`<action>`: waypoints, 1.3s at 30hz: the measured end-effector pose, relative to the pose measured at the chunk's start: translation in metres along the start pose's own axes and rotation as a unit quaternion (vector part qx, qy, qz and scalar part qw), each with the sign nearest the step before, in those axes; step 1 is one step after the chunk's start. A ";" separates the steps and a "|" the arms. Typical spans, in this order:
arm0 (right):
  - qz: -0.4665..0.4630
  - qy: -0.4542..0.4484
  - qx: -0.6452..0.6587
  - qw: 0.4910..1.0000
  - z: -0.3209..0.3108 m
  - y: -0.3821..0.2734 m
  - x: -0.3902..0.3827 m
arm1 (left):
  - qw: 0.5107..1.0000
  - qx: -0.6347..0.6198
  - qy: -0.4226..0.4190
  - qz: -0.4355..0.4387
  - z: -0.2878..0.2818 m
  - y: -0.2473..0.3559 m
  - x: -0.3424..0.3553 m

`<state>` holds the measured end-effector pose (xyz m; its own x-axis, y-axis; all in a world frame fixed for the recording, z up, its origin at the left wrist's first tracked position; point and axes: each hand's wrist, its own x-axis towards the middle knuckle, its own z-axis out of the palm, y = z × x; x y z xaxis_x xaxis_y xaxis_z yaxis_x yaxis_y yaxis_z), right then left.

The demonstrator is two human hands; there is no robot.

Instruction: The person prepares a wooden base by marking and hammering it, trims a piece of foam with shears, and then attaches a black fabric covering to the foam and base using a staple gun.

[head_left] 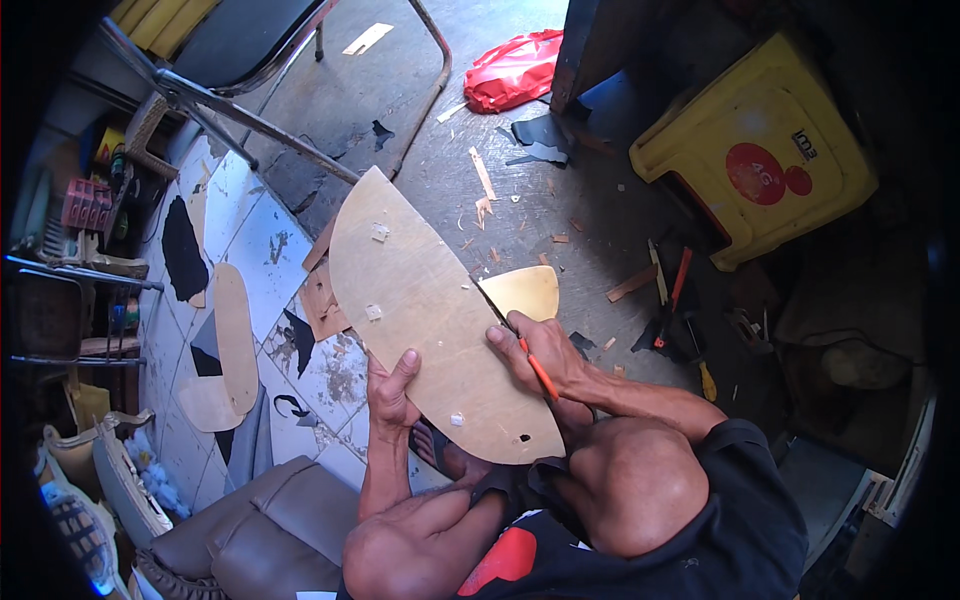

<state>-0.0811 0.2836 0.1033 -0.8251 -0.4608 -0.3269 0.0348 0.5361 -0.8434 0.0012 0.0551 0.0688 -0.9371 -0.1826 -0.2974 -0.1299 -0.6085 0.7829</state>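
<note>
The flat board (425,330) is pale tan, with a faintly mottled, wood-like face. Its outline resembles a broad leaf: the far end narrows to a blunt point, both long sides bow outward, and the near end is cut almost straight. Three small whitish patches sit on the upper face, two toward the left side and one near the lower end. Close to the near right corner is a small dark hole. The board is held up off the floor (395,75), in front of the person's knees (640,485), slanting from upper left to lower right.

The left grip (393,390) is closed on the lower left edge, thumb on top. The right grip (540,355) is wrapped around an orange-handled tool (541,372) at the opposite edge, its thumb against the board's face. The tool's dark part runs along that edge, beside a yellowish piece (530,291).
</note>
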 end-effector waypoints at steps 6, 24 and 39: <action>-0.032 0.020 -0.043 0.998 -0.003 -0.002 0.004 | 1.000 0.020 -0.014 -0.015 0.002 0.004 -0.003; -0.048 0.054 -0.022 0.997 0.002 0.011 0.009 | 0.999 -0.008 -0.009 -0.045 0.005 -0.004 -0.004; -0.013 0.093 0.022 0.995 -0.005 0.009 0.025 | 1.000 0.013 -0.001 -0.025 0.003 -0.008 0.000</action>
<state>-0.1047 0.2806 0.0899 -0.9159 -0.3328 -0.2244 0.0341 0.4927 -0.8695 0.0008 0.0623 0.0644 -0.9296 -0.1516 -0.3359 -0.1848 -0.5968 0.7808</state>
